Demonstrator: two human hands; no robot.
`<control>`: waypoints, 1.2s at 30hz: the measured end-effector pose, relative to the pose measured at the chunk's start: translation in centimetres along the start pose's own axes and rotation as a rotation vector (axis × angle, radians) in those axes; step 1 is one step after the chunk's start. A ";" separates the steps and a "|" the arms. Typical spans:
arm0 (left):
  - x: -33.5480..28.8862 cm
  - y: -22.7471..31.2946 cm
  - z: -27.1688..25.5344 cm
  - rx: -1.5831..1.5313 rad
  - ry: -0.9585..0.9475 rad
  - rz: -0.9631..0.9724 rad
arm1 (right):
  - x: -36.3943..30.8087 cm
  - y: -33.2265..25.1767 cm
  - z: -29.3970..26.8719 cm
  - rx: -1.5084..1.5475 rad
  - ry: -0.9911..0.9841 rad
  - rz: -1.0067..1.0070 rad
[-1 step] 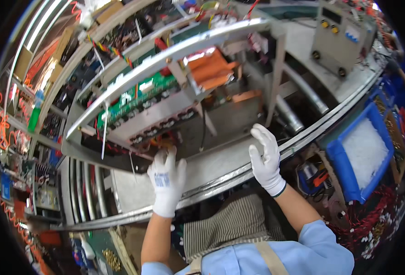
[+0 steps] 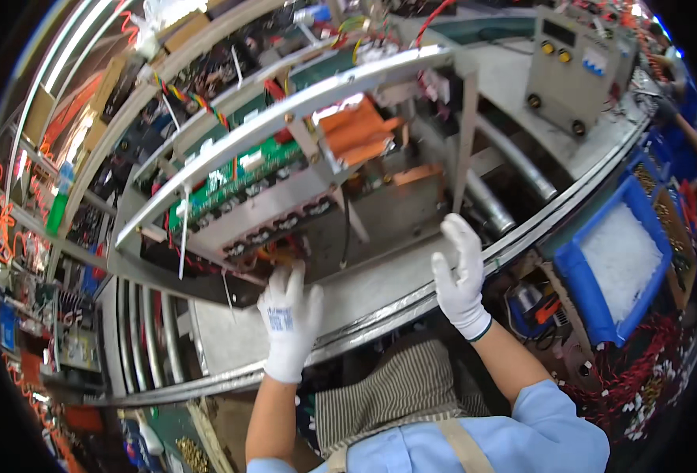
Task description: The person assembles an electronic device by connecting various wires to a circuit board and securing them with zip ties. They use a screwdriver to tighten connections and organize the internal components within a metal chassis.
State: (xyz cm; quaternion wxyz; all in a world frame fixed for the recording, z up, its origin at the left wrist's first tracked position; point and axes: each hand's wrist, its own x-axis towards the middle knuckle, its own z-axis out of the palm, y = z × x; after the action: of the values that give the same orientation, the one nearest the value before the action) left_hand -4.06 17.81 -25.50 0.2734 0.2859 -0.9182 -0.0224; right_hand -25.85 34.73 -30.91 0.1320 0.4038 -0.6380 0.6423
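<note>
A large open metal frame [image 2: 301, 124] lies across the bench in front of me. It holds a green circuit board [image 2: 246, 167], an orange sheet-like part [image 2: 358, 130] and a row of black parts along a grey plate. My left hand [image 2: 289, 315], in a white glove, is at its near lower edge. The fingers are stretched out beside some orange and yellow wires [image 2: 273, 252]; whether the fingertips touch anything is unclear. My right hand [image 2: 460, 277], gloved too, is by the frame's near right corner, thumb apart from the fingers and nothing in it.
Metal rollers [image 2: 150, 331] show at the left, more at the right. A grey control box [image 2: 573, 71] stands back right. A blue tray [image 2: 573, 272] of white material is at my right, near red wires [image 2: 632, 370]. A green bottle [image 2: 59, 201] stands at the left.
The view has shifted slightly, and the frame appears a little further left. My right hand is slightly further right against it. My left fingertips sit a little lower.
</note>
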 end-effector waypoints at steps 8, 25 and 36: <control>-7.1 -4.3 -4.2 -0.115 0.092 -0.116 | 11.3 1.1 -3.8 0.495 0.312 0.289; -13.0 -10.5 -6.5 -0.145 0.284 -0.501 | 5.6 1.0 1.8 0.535 -0.356 0.339; -15.4 -10.7 -8.9 -0.047 0.324 -0.507 | 3.2 -9.0 9.1 0.370 -0.615 0.258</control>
State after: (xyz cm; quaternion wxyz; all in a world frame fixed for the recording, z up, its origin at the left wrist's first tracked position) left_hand 16.56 18.19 -27.54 0.4088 0.4993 -0.7611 -0.0654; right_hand -18.56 26.54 -23.53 -0.2224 0.5110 -0.5667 0.6068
